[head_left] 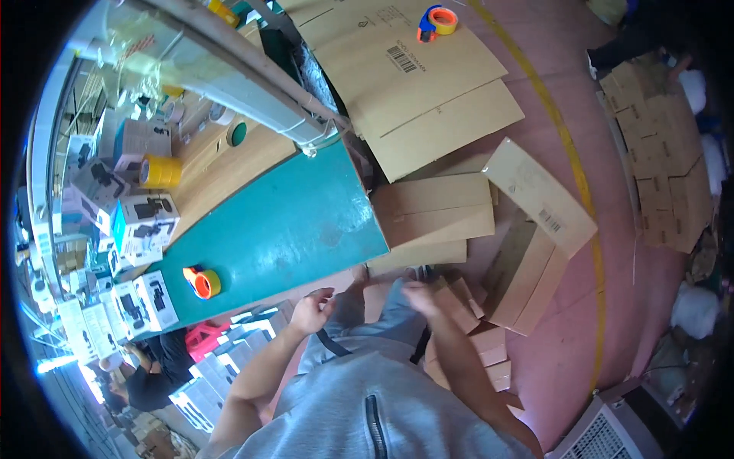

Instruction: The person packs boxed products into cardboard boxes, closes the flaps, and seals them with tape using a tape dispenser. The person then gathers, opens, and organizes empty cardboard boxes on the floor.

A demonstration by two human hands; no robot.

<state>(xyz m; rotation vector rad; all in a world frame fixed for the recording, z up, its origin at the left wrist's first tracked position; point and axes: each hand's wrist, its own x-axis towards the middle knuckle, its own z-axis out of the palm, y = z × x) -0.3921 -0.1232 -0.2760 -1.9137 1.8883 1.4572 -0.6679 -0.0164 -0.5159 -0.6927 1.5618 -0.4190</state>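
My left hand is in front of my waist, beside the near edge of the green-topped table. Its fingers are loosely bent, with a gap to the thumb and nothing visible between them. A dark strap lies just below it against my grey clothing; whether they touch I cannot tell. My right hand is over my legs, left of some folded cardboard pieces. It is blurred, and its fingers are not clear. On the table's left part lies an orange tape dispenser with yellow tape.
Flattened cartons lie ahead, with a blue-and-orange tape dispenser on top. An open carton stands on the floor at right. Product boxes and yellow tape rolls line the table's left. Another person is at lower left.
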